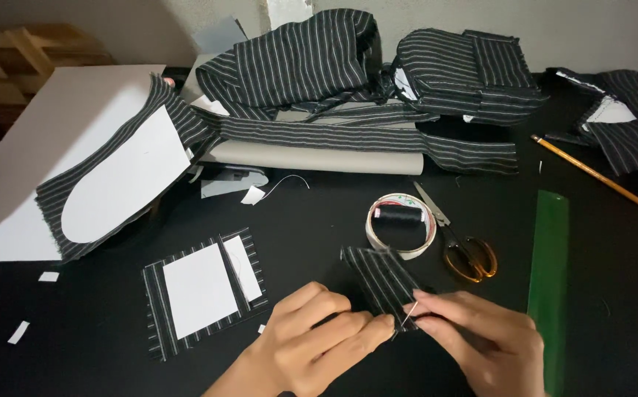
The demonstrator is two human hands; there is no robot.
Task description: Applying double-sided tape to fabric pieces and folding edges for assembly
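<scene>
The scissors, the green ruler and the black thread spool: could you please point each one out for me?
scissors (470, 259), head view, on the amber handle loops.
green ruler (548, 272), head view, on the middle of its length.
black thread spool (398, 217), head view, on the wound thread.

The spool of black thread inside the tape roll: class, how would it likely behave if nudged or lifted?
The spool of black thread looks small, so probably light. It appears to stand on end, so it may tip and then roll. The tape roll ringing it would likely stop it rolling off.
</scene>
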